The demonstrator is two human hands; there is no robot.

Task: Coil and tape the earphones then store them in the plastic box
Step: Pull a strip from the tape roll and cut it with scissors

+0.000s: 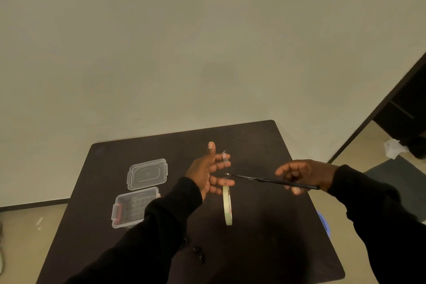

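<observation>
My left hand [208, 172] is raised over the dark table [265, 237], fingers spread. A roll of clear tape [227, 205] hangs from its lower fingers, and a short cut piece of tape [224, 153] sticks to an upper fingertip. My right hand [304, 174] grips black scissors [272, 181], their closed tips pointing left toward my left hand's fingers. Black earphones [198, 253] lie on the table near the front edge, partly hidden by my left sleeve. The clear plastic box [133, 207] with a red latch stands open at the left, partly behind my left forearm.
The box's clear lid [147, 174] lies flat just behind the box. The table stands against a plain wall. A blue object [323, 223] shows past the table's right edge, and white crumpled paper [394, 148] lies on the floor at far right.
</observation>
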